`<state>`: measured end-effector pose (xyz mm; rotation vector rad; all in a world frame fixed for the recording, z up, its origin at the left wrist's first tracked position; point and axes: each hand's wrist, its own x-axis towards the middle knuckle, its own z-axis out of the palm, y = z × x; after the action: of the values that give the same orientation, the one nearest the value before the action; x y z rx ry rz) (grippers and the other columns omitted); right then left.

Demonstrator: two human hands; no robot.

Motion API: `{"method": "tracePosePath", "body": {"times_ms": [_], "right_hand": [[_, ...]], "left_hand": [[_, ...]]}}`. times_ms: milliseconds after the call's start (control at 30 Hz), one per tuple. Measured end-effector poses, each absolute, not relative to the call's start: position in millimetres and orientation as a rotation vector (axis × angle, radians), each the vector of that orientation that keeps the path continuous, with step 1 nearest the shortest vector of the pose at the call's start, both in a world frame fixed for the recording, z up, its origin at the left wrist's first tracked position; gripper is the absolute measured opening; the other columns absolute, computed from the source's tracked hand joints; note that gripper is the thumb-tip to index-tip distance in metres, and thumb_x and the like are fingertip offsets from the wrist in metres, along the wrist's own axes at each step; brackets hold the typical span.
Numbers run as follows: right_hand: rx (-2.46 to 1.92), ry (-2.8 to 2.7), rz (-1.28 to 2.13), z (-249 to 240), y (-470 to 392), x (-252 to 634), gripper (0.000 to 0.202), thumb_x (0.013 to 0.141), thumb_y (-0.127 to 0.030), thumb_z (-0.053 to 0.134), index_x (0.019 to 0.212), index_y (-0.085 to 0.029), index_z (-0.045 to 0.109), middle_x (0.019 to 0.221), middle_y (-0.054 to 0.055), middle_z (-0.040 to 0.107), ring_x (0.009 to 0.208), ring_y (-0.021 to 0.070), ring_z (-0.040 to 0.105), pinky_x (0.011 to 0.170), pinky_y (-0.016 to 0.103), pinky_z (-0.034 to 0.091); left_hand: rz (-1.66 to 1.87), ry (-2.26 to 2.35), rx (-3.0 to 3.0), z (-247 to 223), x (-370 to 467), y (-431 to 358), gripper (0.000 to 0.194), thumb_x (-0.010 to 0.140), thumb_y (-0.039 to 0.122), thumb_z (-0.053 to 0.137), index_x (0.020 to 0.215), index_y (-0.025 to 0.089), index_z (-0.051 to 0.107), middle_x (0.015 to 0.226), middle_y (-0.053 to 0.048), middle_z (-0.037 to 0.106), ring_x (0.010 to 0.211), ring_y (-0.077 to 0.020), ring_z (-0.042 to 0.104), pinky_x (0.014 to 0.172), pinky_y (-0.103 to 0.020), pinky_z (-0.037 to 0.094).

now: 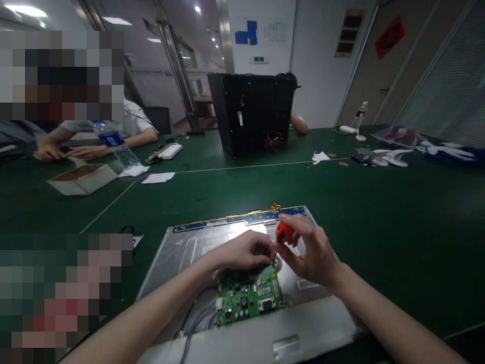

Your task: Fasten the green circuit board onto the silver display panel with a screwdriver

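Note:
My right hand [312,253] is closed around the orange handle of a screwdriver [283,232], its shaft pointing down at the upper right corner of a green circuit board [248,293]. Beside the shaft, the fingers of my left hand [252,250] are pinched together at that same corner. Whatever lies between those fingertips is hidden. The board sits on the silvery metal back of a display panel [185,263], which lies flat before me. Along the panel's far edge runs a narrow blue circuit strip [238,220]. Grey cables [197,323] curve out at the board's left.
Across the green table [212,189] stands a large black casing [252,114] with loose wires. At the left are an open box [83,179], a plastic bottle [117,146] and a person's hands [71,151]. Gloves [382,157] lie at the right. Pixelated patches cover parts of the left side.

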<state>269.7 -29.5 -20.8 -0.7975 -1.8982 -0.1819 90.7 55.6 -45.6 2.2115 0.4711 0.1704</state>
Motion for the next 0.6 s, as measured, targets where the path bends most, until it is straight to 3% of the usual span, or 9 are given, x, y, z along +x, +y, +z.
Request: {"method": "tracePosePath", "body": {"times_ms": [200, 600], "right_hand": [[-0.834, -1.910, -0.185, -21.7, -33.3, 269.6, 0.053, 0.087, -0.014, 0.050, 0.137, -0.016, 0.033, 0.093, 0.006, 0.064, 0.058, 0.0122, 0.055, 0.048, 0.026, 0.048], [-0.764, -1.890, -0.177, -22.2, -28.8, 269.1, 0.047, 0.090, -0.017, 0.055, 0.133, -0.018, 0.036, 0.080, 0.001, 0.058, 0.061, 0.0131, 0.053, 0.047, 0.025, 0.043]], "left_hand": [[0.171, 0.459, 2.208, -44.4, 91.2, 54.5, 0.001, 0.079, 0.016, 0.066, 0.078, 0.016, 0.066, 0.073, 0.002, 0.061, 0.070, -0.0142, 0.056, 0.065, -0.021, 0.042], [0.197, 0.463, 2.191, -46.8, 90.5, 55.0, 0.005, 0.079, 0.011, 0.064, 0.081, 0.016, 0.064, 0.075, 0.002, 0.060, 0.070, -0.0139, 0.055, 0.064, -0.021, 0.041]]}}
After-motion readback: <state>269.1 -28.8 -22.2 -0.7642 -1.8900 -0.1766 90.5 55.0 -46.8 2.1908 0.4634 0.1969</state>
